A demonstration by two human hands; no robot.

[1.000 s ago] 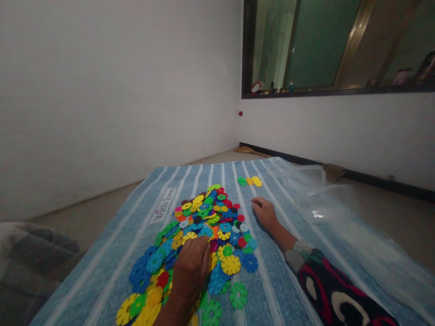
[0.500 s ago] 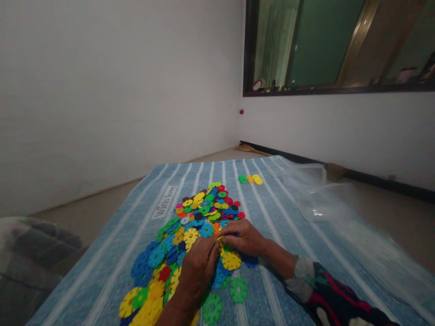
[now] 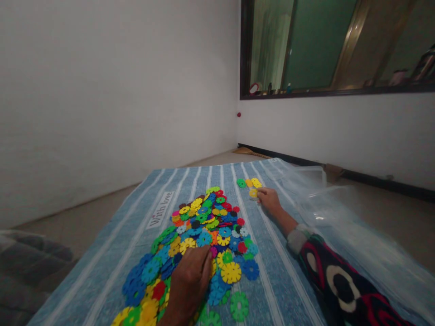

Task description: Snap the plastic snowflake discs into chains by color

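Note:
My right hand (image 3: pixel 270 200) is at the far side of the striped cloth, its fingertips pinching a yellow notched disc (image 3: pixel 253 193). That disc is just in front of a small row made of a green disc (image 3: pixel 241 183), an orange-yellow disc (image 3: pixel 249 183) and a yellow disc (image 3: pixel 256 183). My left hand (image 3: pixel 193 270) is curled closed over the near part of a heap of colourful notched plastic discs (image 3: pixel 204 237). A magenta disc (image 3: pixel 213 251) shows by its fingertips; whether the fingers grip anything is hidden.
The blue-and-white striped cloth (image 3: pixel 136 235) bears a "With love" label (image 3: pixel 161 210) left of the heap. Clear plastic containers (image 3: pixel 319 206) stand along the right edge. Grey fabric (image 3: pixel 30 262) lies at the far left, and a white wall (image 3: pixel 118 81) rises behind.
My right hand has moved away from my left, forward and right, taking a yellow disc to the small row. My left hand stays over the heap. The view has shifted slightly.

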